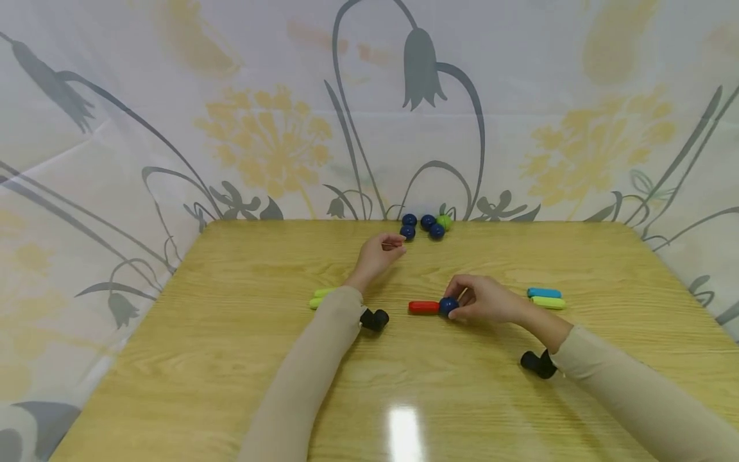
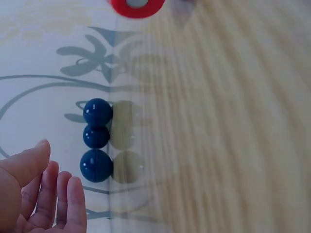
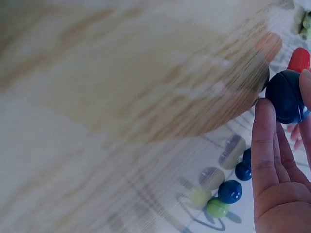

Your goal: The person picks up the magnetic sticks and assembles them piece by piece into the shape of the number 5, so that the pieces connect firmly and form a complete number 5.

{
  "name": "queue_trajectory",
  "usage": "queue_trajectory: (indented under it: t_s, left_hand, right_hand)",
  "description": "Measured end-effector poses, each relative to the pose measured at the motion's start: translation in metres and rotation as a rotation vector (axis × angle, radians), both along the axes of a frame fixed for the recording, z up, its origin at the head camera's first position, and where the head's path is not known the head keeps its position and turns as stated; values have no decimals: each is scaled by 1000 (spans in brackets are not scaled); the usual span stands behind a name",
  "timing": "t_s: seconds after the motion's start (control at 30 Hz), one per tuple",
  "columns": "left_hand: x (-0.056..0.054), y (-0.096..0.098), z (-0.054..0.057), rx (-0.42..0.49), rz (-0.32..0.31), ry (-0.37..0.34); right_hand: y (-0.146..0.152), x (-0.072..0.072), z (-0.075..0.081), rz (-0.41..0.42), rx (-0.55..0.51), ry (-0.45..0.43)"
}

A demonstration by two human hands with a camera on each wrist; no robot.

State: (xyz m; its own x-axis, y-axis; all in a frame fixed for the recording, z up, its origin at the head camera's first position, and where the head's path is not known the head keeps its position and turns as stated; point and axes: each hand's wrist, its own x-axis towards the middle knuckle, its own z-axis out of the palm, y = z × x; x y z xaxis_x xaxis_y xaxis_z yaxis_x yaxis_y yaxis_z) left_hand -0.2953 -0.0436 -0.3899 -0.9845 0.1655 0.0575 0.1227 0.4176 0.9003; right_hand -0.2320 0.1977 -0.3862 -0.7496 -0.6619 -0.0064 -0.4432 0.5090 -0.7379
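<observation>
My right hand (image 1: 482,300) pinches a dark blue ball (image 1: 448,307) between thumb and fingers, low over the table. The ball sits at the right end of a short red rod (image 1: 424,308), which lies crosswise. In the right wrist view the same ball (image 3: 285,97) shows a seam line, with the red rod behind it. My left hand (image 1: 380,256) reaches to the back of the table with fingers loosely bent and nothing in them. Its fingertips come close to a dark blue ball (image 1: 407,232); in the left wrist view a gap shows between hand and balls (image 2: 96,165).
More dark blue balls (image 1: 428,222) and a green ball (image 1: 444,222) stand at the back edge by the patterned cloth (image 1: 277,147). Yellow-green rods (image 1: 316,303) lie partly under the left sleeve. A blue rod (image 1: 544,292) and a yellow-green rod (image 1: 548,303) lie at right.
</observation>
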Motion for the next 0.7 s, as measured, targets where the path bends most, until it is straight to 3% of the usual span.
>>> queue_trajectory:
  t_s: [0.2,0.4,0.57,0.7]
  left_hand:
    - [-18,10,1,-2,47,40]
    - [-30,14,-1,-19,51,52]
    - [-35,17,0,-72,13,76]
    - [-39,19,0,-186,-31,110]
  right_hand:
    - [1,-1,1,9,-3,-3]
    - [1,-2,-1,7,1,13]
    - [1,-2,-1,13,-4,14]
    - [2,-1,-2,5,2,12]
